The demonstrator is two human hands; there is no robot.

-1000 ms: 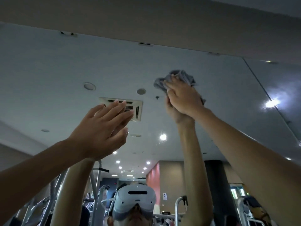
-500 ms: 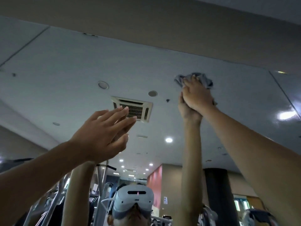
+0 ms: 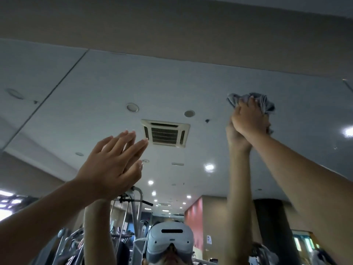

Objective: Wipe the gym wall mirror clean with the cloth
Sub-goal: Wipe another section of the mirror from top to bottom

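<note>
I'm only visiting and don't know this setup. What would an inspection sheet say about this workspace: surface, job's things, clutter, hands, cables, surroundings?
Surface: mirror, upright, with a panel seam at upper left.
Job's things: grey cloth, bunched, pressed to the glass high on the right.
Clutter: nothing seen.
Hands: left hand has straight fingers, flat toward the glass; right hand grips the cloth.
Cables: nothing seen.
Surroundings: reflected ceiling vent, gym machines and headset; beige wall above the mirror.

Bare mirror (image 3: pixel 191 83) lies free between left hand (image 3: pixel 110 165) and the cloth (image 3: pixel 266 104) in right hand (image 3: pixel 248 121); wall band (image 3: pixel 172 25) caps it.
</note>
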